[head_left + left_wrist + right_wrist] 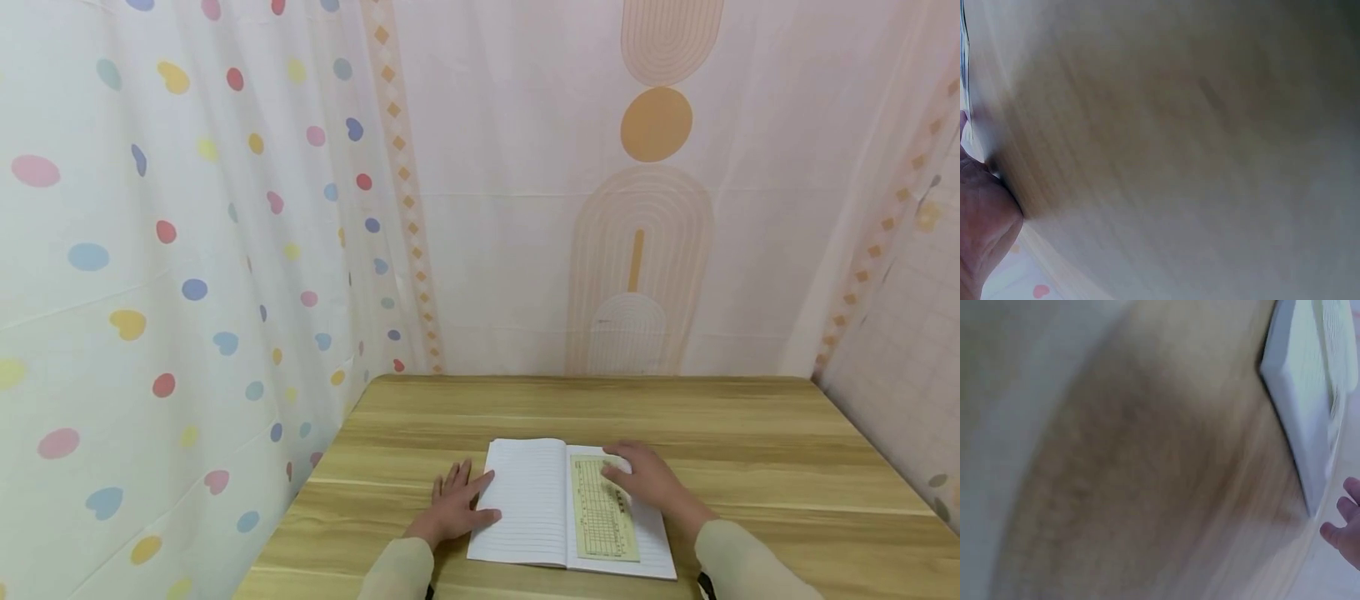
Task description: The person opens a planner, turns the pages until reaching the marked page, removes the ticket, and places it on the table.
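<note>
An open notebook [525,502] with lined white pages lies flat on the wooden table. On its right page is a yellow printed slip [597,521] with a table grid. My left hand [453,508] rests at the notebook's left edge, fingers spread, thumb and a finger reaching onto the page. At the upper right of the notebook, my right hand [647,478] lies with its thumb over the slip's edge. The left wrist view catches only part of the left hand [988,215]; the right wrist view has fingertips of the right hand [1349,528] beside the notebook's corner [1297,394].
The wood-grain table [750,450] spreads out around the notebook on all sides. A curtain with coloured dots [225,250] hangs on the left, and a patterned curtain [510,250] hangs behind the table's far edge.
</note>
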A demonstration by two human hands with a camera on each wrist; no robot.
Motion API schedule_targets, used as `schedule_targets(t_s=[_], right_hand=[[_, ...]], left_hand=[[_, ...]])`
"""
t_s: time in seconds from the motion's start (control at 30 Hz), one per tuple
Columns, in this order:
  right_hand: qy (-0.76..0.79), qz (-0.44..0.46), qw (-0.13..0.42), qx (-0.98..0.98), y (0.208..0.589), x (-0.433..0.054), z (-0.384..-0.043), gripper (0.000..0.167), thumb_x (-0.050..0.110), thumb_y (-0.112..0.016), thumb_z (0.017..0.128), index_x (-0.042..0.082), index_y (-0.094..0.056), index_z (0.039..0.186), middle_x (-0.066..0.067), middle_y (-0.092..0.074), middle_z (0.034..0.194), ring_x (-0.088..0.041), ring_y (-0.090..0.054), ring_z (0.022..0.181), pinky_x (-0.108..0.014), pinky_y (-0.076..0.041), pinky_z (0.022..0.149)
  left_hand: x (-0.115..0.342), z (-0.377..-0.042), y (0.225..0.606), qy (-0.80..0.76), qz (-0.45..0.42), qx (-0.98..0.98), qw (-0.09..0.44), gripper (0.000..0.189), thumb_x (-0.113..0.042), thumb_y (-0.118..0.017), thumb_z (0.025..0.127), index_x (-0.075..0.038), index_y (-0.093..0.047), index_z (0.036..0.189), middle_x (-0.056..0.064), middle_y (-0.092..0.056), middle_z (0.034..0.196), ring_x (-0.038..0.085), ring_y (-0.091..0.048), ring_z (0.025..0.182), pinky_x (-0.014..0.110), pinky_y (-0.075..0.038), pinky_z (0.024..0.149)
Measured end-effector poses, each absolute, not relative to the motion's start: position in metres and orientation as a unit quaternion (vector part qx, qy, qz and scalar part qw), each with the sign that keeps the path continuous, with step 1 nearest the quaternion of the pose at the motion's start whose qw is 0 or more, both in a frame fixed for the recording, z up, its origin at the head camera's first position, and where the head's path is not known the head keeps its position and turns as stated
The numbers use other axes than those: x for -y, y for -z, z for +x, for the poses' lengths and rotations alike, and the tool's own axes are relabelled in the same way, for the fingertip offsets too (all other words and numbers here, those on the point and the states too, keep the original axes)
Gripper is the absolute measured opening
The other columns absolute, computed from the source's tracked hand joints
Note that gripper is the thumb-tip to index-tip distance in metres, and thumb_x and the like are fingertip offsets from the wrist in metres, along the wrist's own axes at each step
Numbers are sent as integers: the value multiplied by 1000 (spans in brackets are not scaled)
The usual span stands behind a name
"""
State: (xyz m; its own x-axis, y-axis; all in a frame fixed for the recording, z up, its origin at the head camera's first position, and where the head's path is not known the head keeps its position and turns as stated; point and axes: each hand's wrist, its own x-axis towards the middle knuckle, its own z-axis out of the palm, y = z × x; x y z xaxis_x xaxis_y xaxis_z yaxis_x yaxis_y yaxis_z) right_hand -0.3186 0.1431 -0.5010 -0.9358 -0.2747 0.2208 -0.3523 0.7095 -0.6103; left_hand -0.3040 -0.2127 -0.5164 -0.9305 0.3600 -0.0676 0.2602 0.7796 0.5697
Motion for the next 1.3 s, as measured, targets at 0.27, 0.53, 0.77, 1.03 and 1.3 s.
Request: schedule_targets(t_s=[0.27,0.53,0.77,1.03,1.3], right_hand=[[-291,141,59,944,503,-151,-323,42,30,-72,91,1,-69,122,-37,-48,135,-56,-41,127,-68,-32,102],[-260,122,26,958,505,-155,-321,58,39,-72,89,2,-61,133,-39,-37,144,-58,-30,134,-72,-21,106],[-267,122,24,956,506,-152,-321,50,34,-74,89,7,-65,130,-38,-36,145,-58,-31,134,-73,-21,105],[-262,117,18,958,505,-151,-320,52,35,-73,89,6,-65,131,-38,-35,145,-58,-31,134,-73,-20,105],[-256,131,43,957,507,-149,-321,37,29,-74,89,7,-72,118,-34,-45,141,-53,-37,133,-70,-25,105]], left_hand=[[208,-296,501,-273,162,-943,98,71,-46,-65,93,-11,-43,151,32,-12,159,50,-4,147,68,4,112],[208,-297,501,-274,163,-943,96,72,-46,-65,93,-11,-42,151,31,-11,160,49,-3,147,68,4,112],[208,-297,502,-276,160,-943,99,73,-47,-66,92,-11,-42,151,31,-11,160,49,-2,147,67,4,112],[209,-298,505,-279,160,-942,97,73,-47,-66,92,-11,-42,151,31,-11,160,49,-2,147,67,5,112],[209,-298,504,-278,158,-942,101,73,-47,-66,93,-11,-42,152,31,-10,160,48,-1,147,66,6,112]])
